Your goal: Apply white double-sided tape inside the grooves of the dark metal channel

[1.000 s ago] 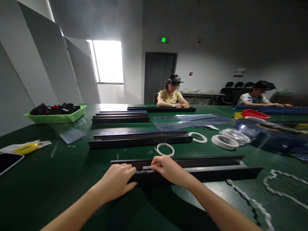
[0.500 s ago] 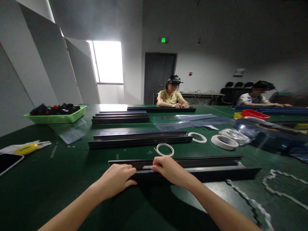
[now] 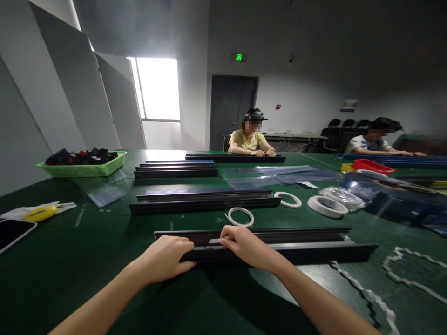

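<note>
The long black rail (image 3: 279, 242) lies across the near edge of the green worktop (image 3: 87, 242), right in front of you, and both your hands are on its left end. Your left hand (image 3: 167, 258) lies flat with the fingers curled over the near edge, pressing rather than gripping; your right hand (image 3: 246, 244) has its grip pinched nearly closed on a thin pale strip (image 3: 213, 241) lying along the rail's top. That strip looks like tape, and the likely trouble is that it goes on crooked or wrinkled if your pinch wanders off line, or that the rail slides if your left hand eases off. The loose white curl of backing (image 3: 363, 293) to your right could also snag your forearm. Counting outward: one rail under your hands, two more sets of rails (image 3: 206, 201) farther back on your side, three tape rolls (image 3: 240, 217) between them, one green basket (image 3: 84, 168) of dark parts at the far left, one yellow knife (image 3: 40, 213), one phone (image 3: 14, 232), and two other people (image 3: 249, 139) seated across the table.
</note>
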A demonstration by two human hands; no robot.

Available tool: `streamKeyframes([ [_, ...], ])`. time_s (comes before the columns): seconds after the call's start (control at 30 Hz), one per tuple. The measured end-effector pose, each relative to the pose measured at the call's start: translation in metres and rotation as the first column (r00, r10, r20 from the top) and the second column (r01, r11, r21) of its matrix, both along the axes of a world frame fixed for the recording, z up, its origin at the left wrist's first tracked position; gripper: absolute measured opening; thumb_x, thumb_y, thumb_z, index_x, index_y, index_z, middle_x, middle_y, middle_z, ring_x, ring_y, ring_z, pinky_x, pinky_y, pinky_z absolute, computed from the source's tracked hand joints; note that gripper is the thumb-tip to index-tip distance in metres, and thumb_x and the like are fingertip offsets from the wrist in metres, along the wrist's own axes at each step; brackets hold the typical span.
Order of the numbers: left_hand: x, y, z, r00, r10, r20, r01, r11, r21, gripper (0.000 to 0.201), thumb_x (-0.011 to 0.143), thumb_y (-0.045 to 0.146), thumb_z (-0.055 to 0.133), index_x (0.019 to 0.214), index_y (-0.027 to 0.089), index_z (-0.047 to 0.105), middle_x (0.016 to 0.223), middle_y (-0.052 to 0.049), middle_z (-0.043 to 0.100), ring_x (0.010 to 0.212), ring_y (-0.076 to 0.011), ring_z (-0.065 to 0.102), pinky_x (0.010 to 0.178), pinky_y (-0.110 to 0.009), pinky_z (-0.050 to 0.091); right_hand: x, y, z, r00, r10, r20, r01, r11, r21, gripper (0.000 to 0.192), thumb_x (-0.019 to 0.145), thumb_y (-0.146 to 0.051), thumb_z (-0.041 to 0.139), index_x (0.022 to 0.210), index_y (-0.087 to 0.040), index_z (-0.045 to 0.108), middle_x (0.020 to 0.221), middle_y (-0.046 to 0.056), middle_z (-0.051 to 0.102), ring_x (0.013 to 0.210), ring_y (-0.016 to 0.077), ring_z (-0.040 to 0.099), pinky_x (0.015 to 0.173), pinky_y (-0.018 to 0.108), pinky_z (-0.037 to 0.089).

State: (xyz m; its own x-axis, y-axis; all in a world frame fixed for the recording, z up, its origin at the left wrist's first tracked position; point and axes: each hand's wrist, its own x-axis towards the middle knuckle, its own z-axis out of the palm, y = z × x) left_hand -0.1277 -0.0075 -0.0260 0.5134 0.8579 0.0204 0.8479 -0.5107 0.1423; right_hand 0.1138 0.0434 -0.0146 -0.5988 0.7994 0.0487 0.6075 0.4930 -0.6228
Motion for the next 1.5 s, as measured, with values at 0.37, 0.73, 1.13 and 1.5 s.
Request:
streamKeyframes([
  [0.37,0.002,-0.003,0.001,1.0,0.011,-0.009,-0.011,1.0,0.012,0.023,0.083,0.043,0.047,0.084,0.023,0.06,0.089,-0.001,0.068,0.08,-0.0191,0.063,0.068,-0.027,0.044,0.001,0.001,-0.001,1.0,-0.009,0.023,0.01,0.999,-0.031,0.029,0.084,-0.04,0.052,0.073,-0.015,0.062,0.063,-0.001,0.054,0.057,0.0099,0.044,0.051,0.022,0.029],
  [0.73,0.002,-0.002,-0.001,1.0,0.004,-0.007,-0.004,0.999,0.035,0.024,0.084,0.043,0.046,0.083,0.023,0.06,0.088,-0.001,0.069,0.079,-0.0192,0.064,0.07,-0.029,0.045,0.0,-0.002,0.003,0.999,0.02,0.027,-0.019,1.0,-0.017,0.027,0.087,-0.033,0.047,0.083,-0.016,0.067,0.075,0.004,0.065,0.068,0.0146,0.055,0.062,0.024,0.037],
  [1.13,0.011,-0.006,0.002,1.0,0.023,-0.016,-0.022,0.997,0.077,0.023,0.083,0.042,0.048,0.084,0.022,0.059,0.088,-0.003,0.067,0.078,-0.0189,0.062,0.068,-0.028,0.044,0.001,0.001,0.0,1.0,-0.006,0.011,0.006,1.0,0.006,0.021,0.085,-0.031,0.049,0.085,-0.016,0.064,0.075,0.002,0.063,0.067,0.0133,0.054,0.06,0.023,0.036],
  [1.5,0.013,-0.003,-0.004,0.999,-0.002,-0.047,0.006,0.996,0.092,0.025,0.086,0.045,0.047,0.09,0.022,0.056,0.092,-0.004,0.067,0.083,-0.0219,0.063,0.07,-0.031,0.046,0.0,0.002,-0.002,0.998,-0.007,0.058,0.006,1.0,0.03,0.028,0.086,-0.038,0.05,0.077,-0.016,0.064,0.068,0.001,0.061,0.062,0.0126,0.052,0.056,0.023,0.032],
])
